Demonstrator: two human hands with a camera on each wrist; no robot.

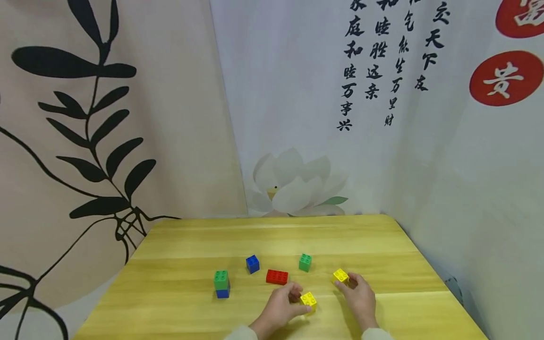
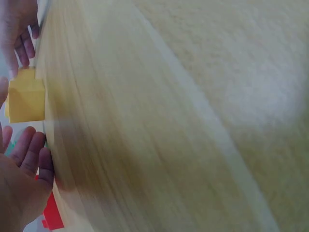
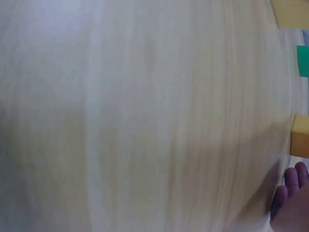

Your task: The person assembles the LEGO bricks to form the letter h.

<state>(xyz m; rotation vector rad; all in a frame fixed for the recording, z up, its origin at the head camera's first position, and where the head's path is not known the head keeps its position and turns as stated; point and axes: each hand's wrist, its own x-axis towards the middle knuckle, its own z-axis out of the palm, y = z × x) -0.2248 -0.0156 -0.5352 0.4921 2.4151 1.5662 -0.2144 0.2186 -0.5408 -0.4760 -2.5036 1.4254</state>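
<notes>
My left hand (image 1: 280,306) pinches a yellow brick (image 1: 309,299) between thumb and index finger, low over the table. Its other fingers extend loosely beside the brick in the left wrist view. To the right, my right hand (image 1: 360,300) holds a second yellow brick (image 1: 340,275) by thumb and fingertips; the thumb lies on its near side. Only a few fingers (image 3: 291,180) and the side of the nearer yellow brick (image 3: 300,136) show at the edge of the right wrist view. A red brick (image 1: 277,277) lies just beyond my left hand.
Farther back stand a green brick (image 1: 305,262) and a blue brick (image 1: 252,264). On the left, a green brick (image 1: 221,278) sits on top of a blue brick (image 1: 223,293). The wooden table (image 1: 178,264) meets patterned wall hangings (image 1: 297,118) at its back edge.
</notes>
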